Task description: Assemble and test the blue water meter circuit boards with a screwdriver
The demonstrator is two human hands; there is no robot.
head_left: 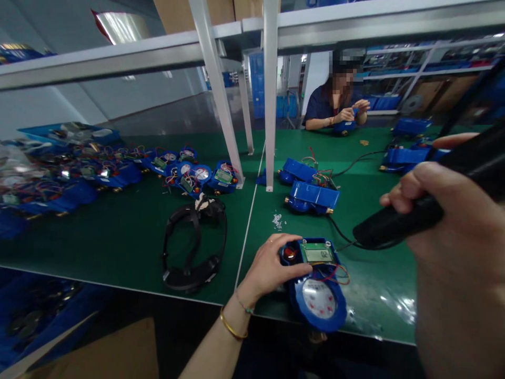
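A blue water meter point(342, 302) lies near the front edge of the green bench, its round dial facing up. Its top compartment is uncovered, showing a green circuit board with a small display point(317, 255) and loose red wires point(342, 275). My left hand point(272, 267) grips the meter's left side, thumb and fingers around the board's housing. In my right hand point(453, 210) is a black electric screwdriver point(389, 226), held nearly level. Its thin bit points left, the tip close to the board's right edge; whether it touches a screw I cannot tell.
Two more blue meters point(313, 196) sit behind, next to small white bits point(277, 220). A black head strap point(193, 273) lies left of my hand. Many meters point(114, 176) crowd the left bench. White posts point(270, 105) rise mid-bench. Opposite, a person point(321, 108) handles a meter.
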